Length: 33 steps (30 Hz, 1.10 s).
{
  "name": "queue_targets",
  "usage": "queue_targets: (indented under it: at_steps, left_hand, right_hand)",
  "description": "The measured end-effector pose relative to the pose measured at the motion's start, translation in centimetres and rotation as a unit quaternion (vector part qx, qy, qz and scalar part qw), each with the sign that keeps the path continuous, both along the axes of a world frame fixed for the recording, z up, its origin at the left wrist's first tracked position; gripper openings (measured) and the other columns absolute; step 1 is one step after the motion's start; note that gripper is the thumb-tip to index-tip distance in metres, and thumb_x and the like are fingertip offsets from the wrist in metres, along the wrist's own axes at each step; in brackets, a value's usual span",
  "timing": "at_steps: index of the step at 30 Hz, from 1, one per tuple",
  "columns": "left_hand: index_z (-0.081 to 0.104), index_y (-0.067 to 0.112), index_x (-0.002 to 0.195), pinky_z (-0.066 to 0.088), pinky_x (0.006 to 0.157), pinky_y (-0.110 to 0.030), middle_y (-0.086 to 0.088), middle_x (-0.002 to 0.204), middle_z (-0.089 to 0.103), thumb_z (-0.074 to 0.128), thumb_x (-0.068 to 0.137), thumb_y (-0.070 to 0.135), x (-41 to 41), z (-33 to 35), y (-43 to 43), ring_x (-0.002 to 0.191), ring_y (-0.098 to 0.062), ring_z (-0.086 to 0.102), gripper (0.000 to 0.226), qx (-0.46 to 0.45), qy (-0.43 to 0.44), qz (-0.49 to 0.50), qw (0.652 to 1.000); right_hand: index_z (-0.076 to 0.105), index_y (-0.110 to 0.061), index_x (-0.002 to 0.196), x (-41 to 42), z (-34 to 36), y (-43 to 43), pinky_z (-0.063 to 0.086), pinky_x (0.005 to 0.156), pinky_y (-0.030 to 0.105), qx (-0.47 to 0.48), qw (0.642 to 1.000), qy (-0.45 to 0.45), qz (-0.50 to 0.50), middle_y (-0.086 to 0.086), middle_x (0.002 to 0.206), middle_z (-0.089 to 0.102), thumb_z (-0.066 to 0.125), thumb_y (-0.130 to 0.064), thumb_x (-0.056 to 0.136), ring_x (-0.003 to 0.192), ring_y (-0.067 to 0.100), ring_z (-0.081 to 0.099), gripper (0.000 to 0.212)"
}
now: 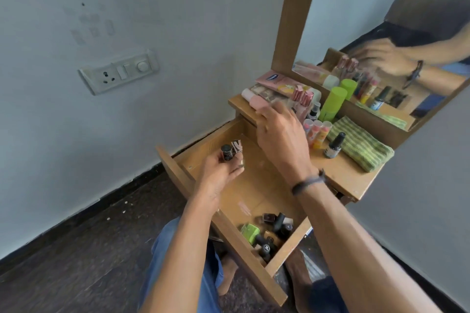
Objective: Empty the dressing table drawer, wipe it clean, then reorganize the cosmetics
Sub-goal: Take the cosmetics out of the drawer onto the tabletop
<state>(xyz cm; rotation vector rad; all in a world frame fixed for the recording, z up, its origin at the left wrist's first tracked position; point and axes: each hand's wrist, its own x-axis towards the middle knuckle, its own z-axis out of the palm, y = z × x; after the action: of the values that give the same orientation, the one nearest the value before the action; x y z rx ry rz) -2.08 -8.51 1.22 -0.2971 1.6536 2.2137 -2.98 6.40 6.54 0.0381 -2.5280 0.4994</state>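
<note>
Over the drawer: the left hand [220, 171] grips a small dark round-capped bottle [227, 152] and a second small item with a patterned top [237, 146], held above the far left part of the open wooden drawer [175, 173].
Right hand: the right hand [278, 134], with a dark cord bracelet [309, 181] at the wrist, reaches toward the tabletop's far left edge, fingers loosely spread, by a pink-capped tube [254, 100]; whether it touches the tube I cannot tell.
Drawer, near right corner: a cluster of dark nail polish bottles [276, 226] and a lime green item [249, 232] remain inside.
Tabletop: a lime green cylinder [333, 104], capped lip balm tubes [316, 132], a dark-capped bottle [334, 146] and a folded green striped cloth [361, 145] sit on the wooden dressing table [343, 175], below the mirror [381, 33].
</note>
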Motion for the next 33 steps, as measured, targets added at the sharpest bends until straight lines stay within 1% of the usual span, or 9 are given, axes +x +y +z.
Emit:
queue_targets:
  at_steps: [2, 4, 8, 11, 15, 19, 23, 30, 33]
  left_hand:
    - [0.07, 0.016, 0.114, 0.058, 0.078, -0.019, 0.0, 0.114, 0.073, 0.069, 0.094, 0.011, -0.1, 0.0, -0.5, 0.107, -0.014, 0.07, 0.02, 0.015, 0.001, 0.025, 1.0]
    - [0.068, 0.013, 0.12, 0.057, 0.078, -0.018, 0.001, 0.116, 0.072, 0.069, 0.094, 0.012, -0.1, -0.1, -0.7, 0.107, -0.014, 0.07, 0.026, 0.025, 0.003, 0.039, 0.999]
    - [0.067, 0.013, 0.121, 0.055, 0.073, -0.014, 0.002, 0.115, 0.072, 0.068, 0.095, 0.013, 0.0, -0.2, -0.5, 0.101, -0.009, 0.071, 0.026, -0.002, 0.02, 0.033, 0.999]
    - [0.068, 0.014, 0.122, 0.055, 0.075, -0.014, 0.002, 0.115, 0.072, 0.067, 0.096, 0.012, 0.0, -0.4, -0.4, 0.101, -0.01, 0.071, 0.026, -0.006, 0.027, 0.025, 0.999]
    - [0.068, 0.02, 0.119, 0.056, 0.076, -0.015, 0.005, 0.114, 0.071, 0.067, 0.097, 0.013, -0.3, -0.6, -0.4, 0.103, -0.012, 0.071, 0.023, -0.01, 0.029, 0.025, 0.999]
    - [0.067, 0.022, 0.113, 0.056, 0.077, -0.016, 0.004, 0.114, 0.071, 0.067, 0.096, 0.011, -0.4, -0.7, -0.3, 0.103, -0.012, 0.07, 0.02, -0.013, 0.03, 0.026, 0.999]
    - [0.066, 0.027, 0.106, 0.056, 0.075, -0.015, 0.008, 0.108, 0.071, 0.067, 0.096, 0.012, -0.4, -0.8, -0.4, 0.1, -0.009, 0.07, 0.018, -0.018, 0.031, 0.027, 0.999]
    - [0.066, 0.027, 0.102, 0.059, 0.083, -0.022, 0.005, 0.109, 0.071, 0.067, 0.096, 0.01, -0.4, -0.8, -0.5, 0.1, -0.009, 0.07, 0.018, -0.012, 0.046, 0.022, 0.999]
    - [0.066, 0.026, 0.103, 0.059, 0.084, -0.024, 0.004, 0.109, 0.071, 0.067, 0.096, 0.009, -0.5, -0.8, -0.5, 0.1, -0.009, 0.07, 0.018, -0.015, 0.05, 0.023, 0.998]
  right_hand:
    - [0.063, -0.006, 0.126, -3.2, 1.4, -0.5, 0.052, 0.084, 0.045, 0.075, 0.995, -0.065, -0.015, 0.017, 0.124, 0.06, 0.052, 0.0, 0.091, 0.117, 0.038, 0.055, 0.037]
    - [0.061, -0.003, 0.127, -5.8, 2.1, -0.9, 0.054, 0.086, 0.047, 0.159, 0.979, -0.122, -0.045, 0.023, 0.129, 0.058, 0.049, 0.0, 0.095, 0.123, 0.042, 0.053, 0.034]
    - [0.066, -0.003, 0.119, -9.0, 2.1, -1.6, 0.055, 0.074, 0.042, 0.262, 0.946, -0.169, -0.083, 0.02, 0.116, 0.067, 0.048, -0.001, 0.098, 0.107, 0.038, 0.066, 0.027]
    - [0.067, -0.007, 0.115, -9.7, 2.2, -1.6, 0.046, 0.069, 0.038, 0.275, 0.939, -0.189, -0.081, 0.015, 0.111, 0.068, 0.049, -0.005, 0.1, 0.103, 0.034, 0.067, 0.024]
    - [0.066, -0.01, 0.114, -10.4, 2.2, -1.1, 0.042, 0.068, 0.037, 0.23, 0.948, -0.205, -0.079, 0.014, 0.109, 0.066, 0.05, -0.016, 0.102, 0.099, 0.034, 0.065, 0.021]
    - [0.065, -0.012, 0.116, -10.7, 1.8, -0.9, 0.05, 0.068, 0.038, 0.228, 0.95, -0.203, -0.064, 0.012, 0.105, 0.068, 0.059, -0.026, 0.098, 0.094, 0.032, 0.067, 0.024]
    - [0.061, -0.013, 0.12, -10.9, 2.1, -1.0, 0.054, 0.073, 0.038, 0.234, 0.947, -0.216, -0.046, 0.01, 0.106, 0.068, 0.07, -0.035, 0.09, 0.094, 0.029, 0.066, 0.038]
    - [0.057, -0.011, 0.117, -12.7, 5.1, 0.0, 0.045, 0.067, 0.038, 0.274, 0.943, -0.18, -0.061, 0.013, 0.106, 0.062, 0.067, -0.024, 0.09, 0.095, 0.034, 0.065, 0.031]
    - [0.057, -0.009, 0.12, -13.1, 5.8, 0.9, 0.042, 0.068, 0.038, 0.3, 0.929, -0.201, -0.079, 0.014, 0.109, 0.064, 0.062, -0.028, 0.096, 0.1, 0.035, 0.065, 0.031]
